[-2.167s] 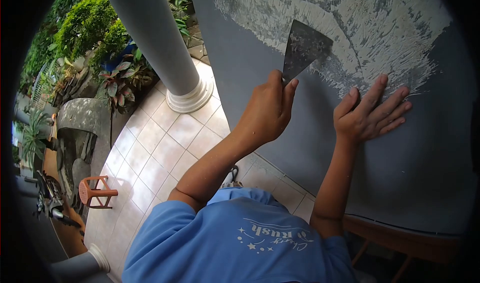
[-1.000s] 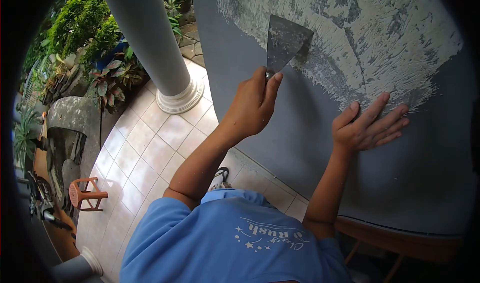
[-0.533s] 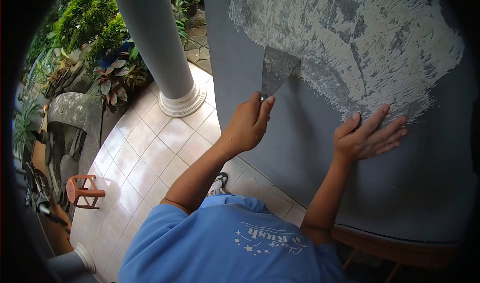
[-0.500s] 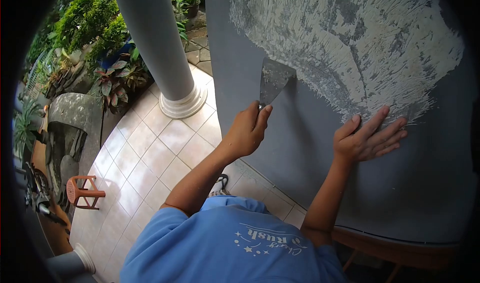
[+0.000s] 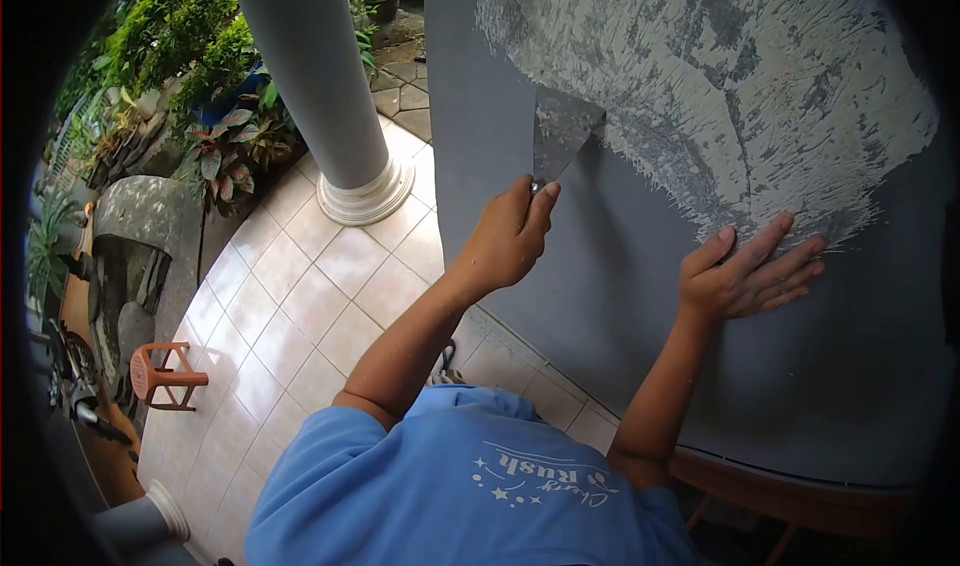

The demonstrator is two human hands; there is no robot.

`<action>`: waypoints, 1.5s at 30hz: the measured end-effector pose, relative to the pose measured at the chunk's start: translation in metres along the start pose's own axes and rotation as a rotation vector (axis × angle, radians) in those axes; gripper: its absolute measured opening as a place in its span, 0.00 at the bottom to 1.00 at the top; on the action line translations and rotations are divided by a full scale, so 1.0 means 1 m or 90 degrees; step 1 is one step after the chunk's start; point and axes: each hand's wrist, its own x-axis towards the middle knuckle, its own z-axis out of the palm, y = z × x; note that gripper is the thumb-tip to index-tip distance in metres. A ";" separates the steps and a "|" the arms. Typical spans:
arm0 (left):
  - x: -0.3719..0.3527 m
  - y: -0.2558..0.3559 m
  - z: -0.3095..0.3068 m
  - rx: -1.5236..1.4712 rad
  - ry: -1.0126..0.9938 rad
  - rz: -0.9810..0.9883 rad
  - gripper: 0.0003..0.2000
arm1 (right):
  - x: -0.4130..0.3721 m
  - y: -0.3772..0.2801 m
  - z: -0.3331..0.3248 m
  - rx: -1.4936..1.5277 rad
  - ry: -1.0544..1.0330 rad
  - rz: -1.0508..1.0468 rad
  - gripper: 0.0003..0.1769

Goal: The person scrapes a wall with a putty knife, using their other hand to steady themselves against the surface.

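My left hand (image 5: 508,234) is closed round the handle of a putty knife (image 5: 562,136), its fingers hiding most of the handle. The wide metal blade is smudged with pale residue. Its far edge meets the lower left border of a rough, whitish scraped patch (image 5: 680,86) on the grey wall (image 5: 610,296). At the lower border of that patch, my right hand (image 5: 742,274) lies flat against the wall with its fingers spread, holding nothing. Pale dust coats its fingers.
A grey column (image 5: 315,76) with a white base rises left of the wall. An orange plastic stool (image 5: 165,376) stands on the tiled floor (image 5: 290,296). Plants (image 5: 180,36) and rocks (image 5: 150,211) line the far left. A brown wooden piece (image 5: 790,496) runs below the wall.
My left hand and the putty knife have shifted slightly up and right in view, the blade staying along the patch's border. The right hand keeps its place on the wall; the view itself has shifted slightly.
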 end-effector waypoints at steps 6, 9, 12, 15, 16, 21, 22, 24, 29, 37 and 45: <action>-0.001 -0.001 -0.005 0.010 0.023 0.027 0.18 | 0.000 0.000 0.000 -0.003 0.003 -0.002 0.33; 0.005 -0.011 -0.005 0.043 0.049 0.024 0.19 | -0.001 0.000 0.002 -0.001 0.010 -0.001 0.32; 0.020 0.028 -0.013 0.025 0.078 0.040 0.21 | 0.001 -0.002 0.000 -0.004 0.000 0.004 0.32; 0.012 0.018 -0.017 0.088 0.079 0.060 0.20 | -0.002 0.000 0.001 -0.002 0.005 0.005 0.32; 0.005 0.006 -0.018 0.147 0.075 0.082 0.19 | -0.001 0.000 0.003 0.003 0.012 0.004 0.32; 0.003 0.006 -0.035 0.304 0.077 0.081 0.15 | 0.000 -0.001 0.001 -0.003 0.016 0.000 0.32; 0.009 0.014 -0.037 0.319 0.063 0.124 0.15 | 0.001 0.000 0.002 -0.004 0.017 -0.001 0.32; 0.015 0.027 -0.038 0.349 0.045 0.202 0.15 | 0.000 -0.002 0.003 -0.005 0.018 0.004 0.32; 0.022 0.026 -0.060 0.412 0.050 0.221 0.13 | 0.001 -0.002 0.003 0.000 0.017 -0.007 0.32; 0.028 0.029 -0.044 0.456 0.018 0.303 0.12 | 0.000 -0.002 0.002 0.000 0.025 0.001 0.32; 0.034 0.008 -0.085 0.524 0.076 0.208 0.11 | 0.001 -0.002 0.001 0.000 0.020 0.000 0.32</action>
